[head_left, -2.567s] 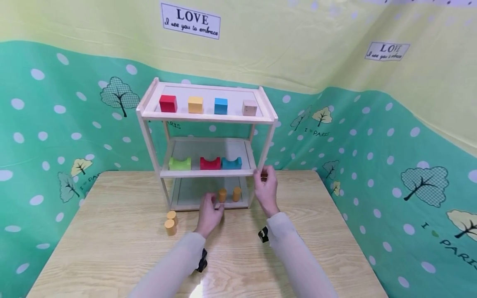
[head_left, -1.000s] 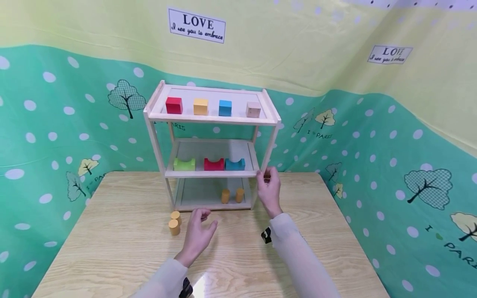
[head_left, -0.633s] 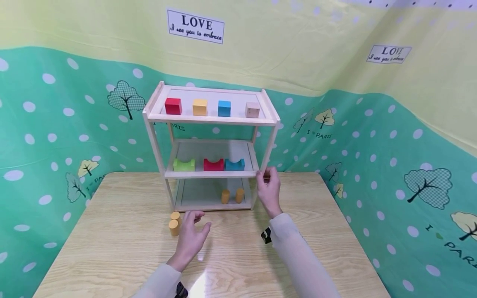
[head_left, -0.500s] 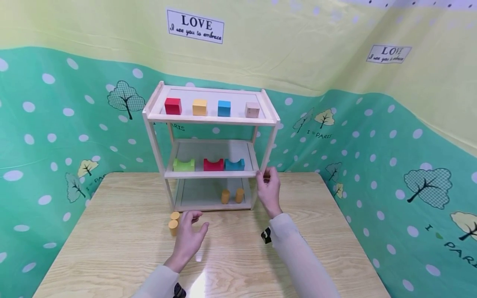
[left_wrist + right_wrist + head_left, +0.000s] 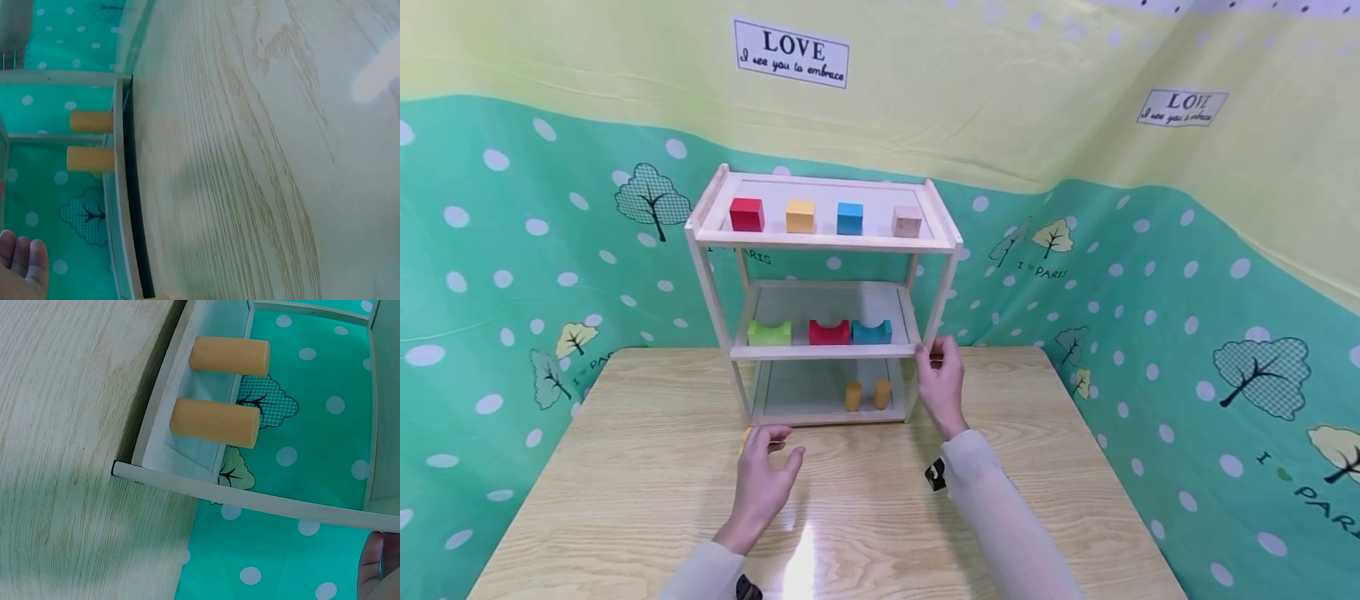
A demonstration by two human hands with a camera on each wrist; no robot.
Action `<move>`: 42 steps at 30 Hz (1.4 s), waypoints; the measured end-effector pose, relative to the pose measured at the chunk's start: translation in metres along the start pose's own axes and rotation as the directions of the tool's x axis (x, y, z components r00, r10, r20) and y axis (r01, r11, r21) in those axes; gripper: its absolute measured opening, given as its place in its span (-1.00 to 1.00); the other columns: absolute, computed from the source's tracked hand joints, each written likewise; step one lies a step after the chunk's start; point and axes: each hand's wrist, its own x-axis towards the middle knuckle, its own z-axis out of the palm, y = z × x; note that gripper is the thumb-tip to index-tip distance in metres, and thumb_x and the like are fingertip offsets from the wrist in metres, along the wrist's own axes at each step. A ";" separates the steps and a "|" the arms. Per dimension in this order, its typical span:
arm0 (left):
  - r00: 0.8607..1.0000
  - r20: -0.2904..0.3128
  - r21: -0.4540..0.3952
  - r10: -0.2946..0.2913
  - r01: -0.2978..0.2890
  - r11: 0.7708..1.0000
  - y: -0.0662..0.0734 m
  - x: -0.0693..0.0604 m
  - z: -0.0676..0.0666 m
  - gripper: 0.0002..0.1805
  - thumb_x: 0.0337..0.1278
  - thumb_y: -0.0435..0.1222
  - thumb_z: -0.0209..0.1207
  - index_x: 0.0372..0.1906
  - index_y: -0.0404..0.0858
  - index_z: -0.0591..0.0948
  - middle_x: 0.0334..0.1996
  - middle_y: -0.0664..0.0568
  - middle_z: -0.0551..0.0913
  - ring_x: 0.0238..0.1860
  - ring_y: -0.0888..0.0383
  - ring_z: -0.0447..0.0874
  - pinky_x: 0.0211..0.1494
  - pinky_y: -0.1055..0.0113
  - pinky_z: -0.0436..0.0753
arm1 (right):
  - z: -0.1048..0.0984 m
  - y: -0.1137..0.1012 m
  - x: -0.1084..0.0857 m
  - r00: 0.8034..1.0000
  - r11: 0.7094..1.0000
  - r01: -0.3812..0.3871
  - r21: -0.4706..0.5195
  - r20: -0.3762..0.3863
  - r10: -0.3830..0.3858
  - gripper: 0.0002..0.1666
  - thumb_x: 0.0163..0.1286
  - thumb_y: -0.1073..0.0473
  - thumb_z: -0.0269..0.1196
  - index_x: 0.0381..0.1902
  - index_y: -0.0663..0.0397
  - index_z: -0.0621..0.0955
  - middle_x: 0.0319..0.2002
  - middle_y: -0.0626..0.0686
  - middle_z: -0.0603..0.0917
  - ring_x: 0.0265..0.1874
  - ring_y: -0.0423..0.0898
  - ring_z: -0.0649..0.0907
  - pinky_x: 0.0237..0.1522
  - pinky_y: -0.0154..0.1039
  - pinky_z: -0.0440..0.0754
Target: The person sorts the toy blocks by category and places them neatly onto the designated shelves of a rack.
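Observation:
My left hand (image 5: 763, 483) hovers over the table in front of the shelf unit, fingers loosely bent and thumb apart, with nothing in its grip. Just behind it a sliver of an orange wooden cylinder (image 5: 746, 438) shows; the hand hides the rest and the second cylinder there. With my right hand (image 5: 942, 385) I hold the white wooden shelf unit (image 5: 827, 352) by its right front post, at the middle shelf. On the bottom shelf, towards the right, two orange cylinders (image 5: 215, 422) stand upright, a small gap between them. The left fingers (image 5: 37, 265) show at that wrist view's lower left.
Red (image 5: 747, 215), yellow (image 5: 801, 217), blue (image 5: 850, 218) and plain wood (image 5: 907, 222) cubes line the top shelf. Green (image 5: 770, 333), red (image 5: 829, 332) and blue (image 5: 871, 332) notched blocks sit on the middle shelf. A patterned cloth (image 5: 647, 200) hangs behind the wooden table (image 5: 647, 483).
My left hand has drawn back from the bottom-shelf cylinders and moved left, now covering the loose pair on the table. My right hand has stayed on the post.

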 end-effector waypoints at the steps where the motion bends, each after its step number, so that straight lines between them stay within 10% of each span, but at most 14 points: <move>1: 1.000 -0.013 0.007 0.010 -0.010 1.000 -0.001 0.000 -0.001 -0.60 -0.21 -0.54 0.39 -0.15 -0.40 0.54 -0.21 -0.10 0.55 -0.18 0.12 0.48 -0.05 0.25 0.55 | 0.000 0.000 0.000 1.000 1.000 0.003 -0.001 0.000 -0.003 -0.77 0.46 0.08 0.11 -0.16 0.16 0.46 -0.26 0.08 0.52 -0.33 -0.04 0.52 -0.32 -0.22 0.56; 15: 0.991 -0.126 0.077 0.054 -0.045 0.996 -0.009 0.006 -0.014 -0.57 -0.28 -0.56 0.41 -0.17 -0.40 0.54 -0.22 -0.19 0.52 -0.16 0.02 0.41 -0.17 0.35 0.42 | 0.001 -0.002 0.001 1.000 1.000 0.016 -0.008 -0.018 -0.016 -0.84 0.44 0.12 0.12 -0.20 0.11 0.46 -0.29 0.04 0.52 -0.36 -0.06 0.52 -0.34 -0.24 0.56; 26: 0.985 -0.158 0.039 -0.077 0.084 0.996 -0.020 0.001 -0.021 -0.57 -0.22 -0.56 0.39 -0.13 -0.45 0.52 -0.14 -0.19 0.47 -0.10 -0.10 0.41 -0.10 0.05 0.43 | 0.000 -0.002 0.002 1.000 1.000 -0.005 0.002 -0.021 0.006 -0.89 0.42 0.17 0.12 -0.22 0.11 0.46 -0.31 0.05 0.51 -0.37 -0.07 0.51 -0.36 -0.25 0.54; 42: 0.959 -0.200 0.014 -0.199 0.206 0.978 -0.039 -0.006 -0.021 -0.60 -0.18 -0.58 0.34 -0.14 -0.47 0.48 -0.18 -0.22 0.40 -0.16 -0.06 0.40 -0.04 0.13 0.38 | 0.001 -0.002 0.000 1.000 1.000 -0.005 -0.002 -0.018 0.005 -0.86 0.44 0.15 0.11 -0.19 0.12 0.46 -0.29 0.04 0.52 -0.35 -0.08 0.52 -0.34 -0.26 0.55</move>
